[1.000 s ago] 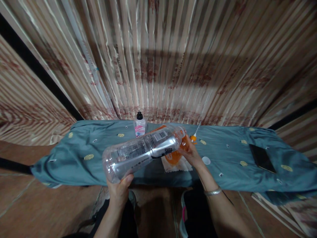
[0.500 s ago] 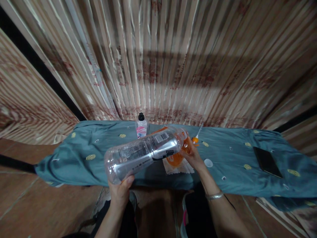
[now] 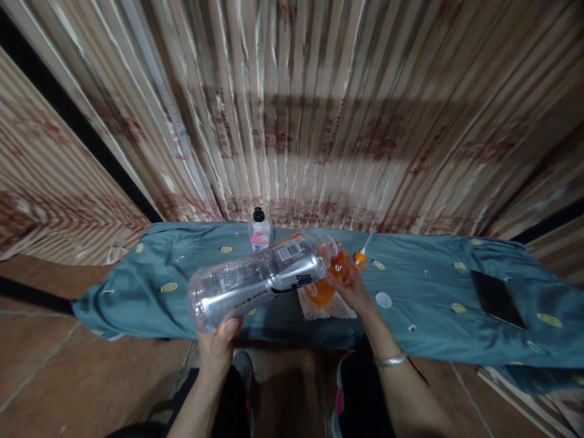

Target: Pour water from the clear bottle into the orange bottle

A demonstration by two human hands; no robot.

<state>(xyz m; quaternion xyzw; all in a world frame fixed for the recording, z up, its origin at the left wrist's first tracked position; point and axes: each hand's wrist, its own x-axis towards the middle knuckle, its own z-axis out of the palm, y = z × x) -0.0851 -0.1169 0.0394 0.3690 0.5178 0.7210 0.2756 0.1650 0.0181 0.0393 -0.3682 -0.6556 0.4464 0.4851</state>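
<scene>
One long tabletop (image 3: 137, 289) sits under the big clear bottle (image 3: 249, 281), which could slip because its sides look smooth and it leans. A bump from it could tip the orange bottle (image 3: 320, 294), partly hidden behind its neck end. The left hand (image 3: 218, 347) grips the big clear bottle's bottom end; the right hand (image 3: 353, 289), by its neck end, holds the orange bottle. Past the neck end lies a small orange pump (image 3: 359, 258).

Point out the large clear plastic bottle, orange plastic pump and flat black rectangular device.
Large clear plastic bottle (image 3: 258, 280): head view, middle of its labelled body.
Orange plastic pump (image 3: 359, 258): head view, orange part.
Flat black rectangular device (image 3: 497, 300): head view, top surface.
</scene>
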